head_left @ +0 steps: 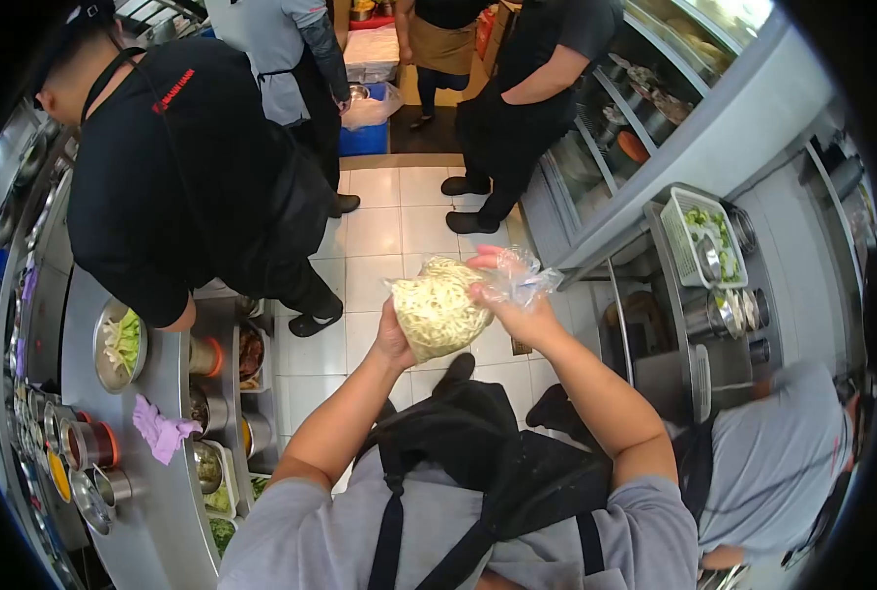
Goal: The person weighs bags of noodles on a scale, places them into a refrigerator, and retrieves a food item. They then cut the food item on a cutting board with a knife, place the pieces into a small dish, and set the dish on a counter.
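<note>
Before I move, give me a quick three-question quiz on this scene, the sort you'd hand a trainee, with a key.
1. Multiple choice: how is the clear bag held?
A: in one grip
B: in both grips
C: in neither; it lies on a shelf

2. True or false: the purple cloth lies on the floor.

3. Short answer: what colour is the basket of greens at the right of the view?

Key:
1. B: the left grip is at its side, the right grip by its gathered end.
2. False: it lies on the counter.
3. White.
</note>
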`<control>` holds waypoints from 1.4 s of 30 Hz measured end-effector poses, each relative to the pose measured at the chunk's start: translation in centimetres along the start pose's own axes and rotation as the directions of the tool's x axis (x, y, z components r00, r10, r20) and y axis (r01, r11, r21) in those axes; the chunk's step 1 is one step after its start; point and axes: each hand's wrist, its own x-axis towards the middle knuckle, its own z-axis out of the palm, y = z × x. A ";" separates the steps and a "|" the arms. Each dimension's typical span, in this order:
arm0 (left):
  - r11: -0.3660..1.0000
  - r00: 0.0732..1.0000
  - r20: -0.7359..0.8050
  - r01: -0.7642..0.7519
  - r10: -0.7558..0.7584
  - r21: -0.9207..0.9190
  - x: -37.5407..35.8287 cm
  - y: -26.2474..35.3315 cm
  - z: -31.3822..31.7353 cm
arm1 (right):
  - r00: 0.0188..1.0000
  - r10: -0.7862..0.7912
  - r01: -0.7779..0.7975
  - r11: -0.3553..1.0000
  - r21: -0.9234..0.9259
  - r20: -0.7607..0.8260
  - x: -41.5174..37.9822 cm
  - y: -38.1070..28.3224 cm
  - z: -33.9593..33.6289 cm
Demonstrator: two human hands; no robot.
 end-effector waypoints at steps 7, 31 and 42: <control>0.993 0.988 -0.149 -0.033 0.049 0.111 8.8 -2.2 -0.7 | 0.852 0.510 -0.312 0.672 0.672 -0.114 3.7 7.0 -2.0; 0.736 0.961 -0.173 0.276 -0.215 0.618 29.4 3.6 -5.5 | 0.924 0.189 -0.217 0.975 0.051 0.332 21.0 19.5 -14.8; 0.851 0.923 -0.339 0.321 -0.182 0.415 40.2 13.0 -12.4 | 0.857 0.504 -0.382 0.763 0.521 -0.110 27.8 23.6 -17.9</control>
